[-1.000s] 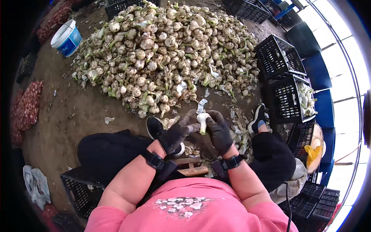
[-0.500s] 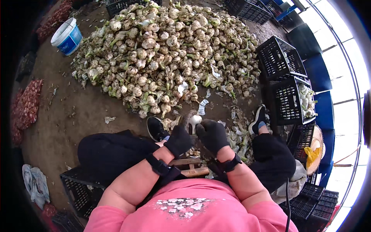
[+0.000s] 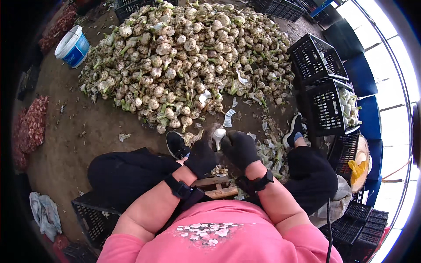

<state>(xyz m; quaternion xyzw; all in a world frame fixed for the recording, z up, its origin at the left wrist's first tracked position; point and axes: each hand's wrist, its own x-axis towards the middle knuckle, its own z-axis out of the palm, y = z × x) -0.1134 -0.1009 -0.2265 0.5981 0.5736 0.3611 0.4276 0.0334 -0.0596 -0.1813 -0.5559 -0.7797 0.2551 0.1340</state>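
A white, peeled garlic bulb [image 3: 219, 136] with a short stem is held upright between both dark-gloved hands, just short of a big pile of dirty garlic [image 3: 184, 61]. My left hand [image 3: 204, 153] is closed at the bulb's left side, and my right hand [image 3: 239, 149] is closed on its right side, fingertips partly hidden. Under my wrists are a wooden piece [image 3: 221, 193] and scattered peelings [image 3: 274, 160].
Black crates [image 3: 315, 61] line the right, one holding white garlic [image 3: 348, 107], near a straw hat with yellow cloth [image 3: 359, 171]. At left are a white-and-blue bucket [image 3: 72, 50], red mesh sacks [image 3: 33, 125], a plastic bag [image 3: 44, 212] and another crate [image 3: 94, 219].
Compared with a second ago, my hands have turned, backs now upward, with my left hand shifted rightward and the bulb slightly left, its green stem less visible.
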